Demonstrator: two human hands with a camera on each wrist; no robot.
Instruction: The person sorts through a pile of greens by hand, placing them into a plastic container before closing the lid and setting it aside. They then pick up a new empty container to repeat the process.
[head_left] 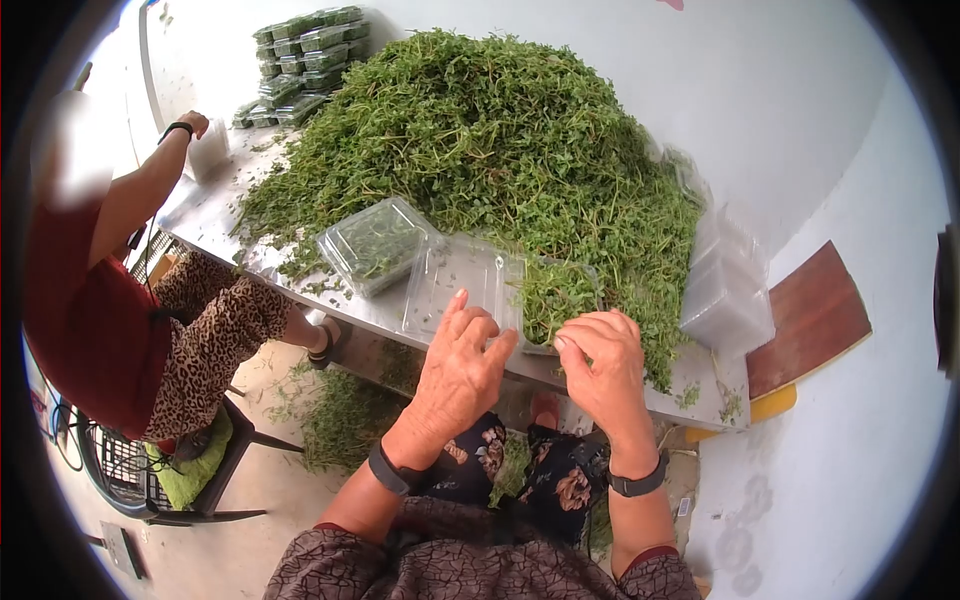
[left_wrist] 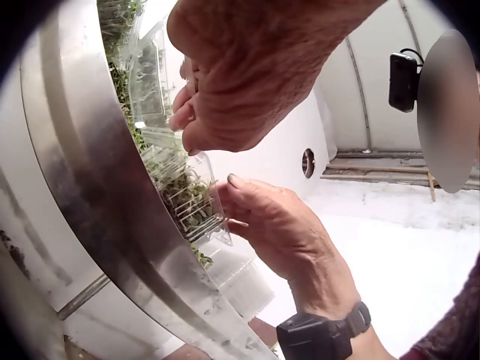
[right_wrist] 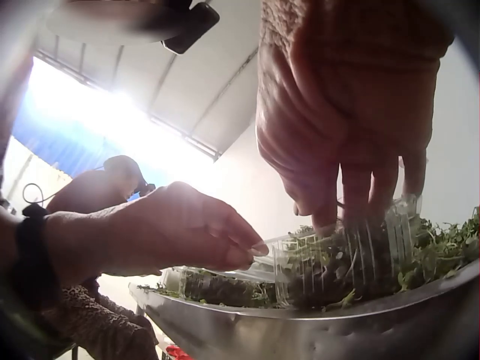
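An unlidded clear clamshell container (left_wrist: 191,191) of green sprigs (head_left: 557,292) sits at the table's near edge, its lid (head_left: 452,283) folded back to the left. My right hand (head_left: 603,365) is over its near right corner; in the right wrist view the fingers (right_wrist: 356,184) reach straight down at the wall and greens. My left hand (head_left: 460,365) hovers by the hinge side, some fingers bent loosely, thumb near the rim. Its thumb and fingertips come close together beside the container corner in the right wrist view. A closed, filled clamshell (head_left: 375,245) lies left of the lid.
A large heap of greens (head_left: 490,140) covers most of the table (head_left: 365,312). Packed clamshells (head_left: 310,60) are stacked at the back left, nested clear containers (head_left: 728,290) at the right. Another person (head_left: 110,290) sits at the left, an arm on the table. Greens (head_left: 345,415) lie on the floor.
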